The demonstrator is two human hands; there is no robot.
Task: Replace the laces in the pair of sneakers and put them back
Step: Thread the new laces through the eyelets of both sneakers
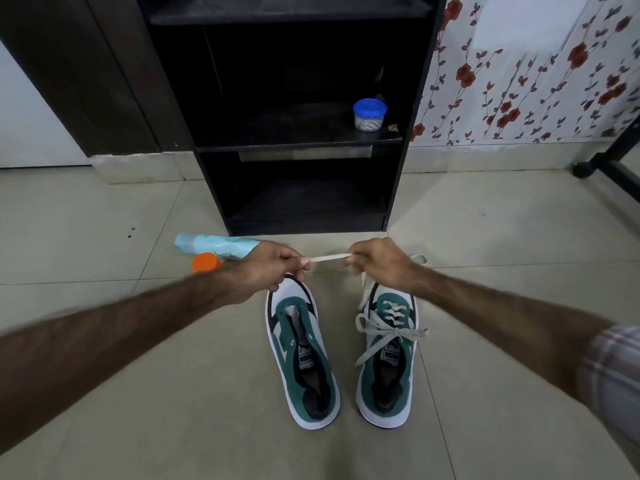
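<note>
In the head view, both hands were out over the floor [104, 209], each pinching one end of a pale lace [329, 258] pulled taut between them. The left hand [266, 271] gripped it with fingers curled; the right hand [377, 268] did the same, with more lace trailing down from it toward the right sneaker [388, 358]. That sneaker was laced and tied in a bow. The left sneaker [301, 358], just beside it, had bare eyelets and an open tongue. Both stood toes-away on the tiles, near the black shelf unit [298, 188]. A jar with a blue lid [370, 114] sat on a middle shelf; a pale blue tube [214, 245] and an orange cap [206, 263] lay far left of the shoes.

The risks, as I judged them: the dangling tail could snag the tied bow and loosen it; uneven ends would leave the left sneaker laced lopsided; a frayed tip might jam at an eyelet. The tube lay close enough to the left forearm to be knocked.
</note>
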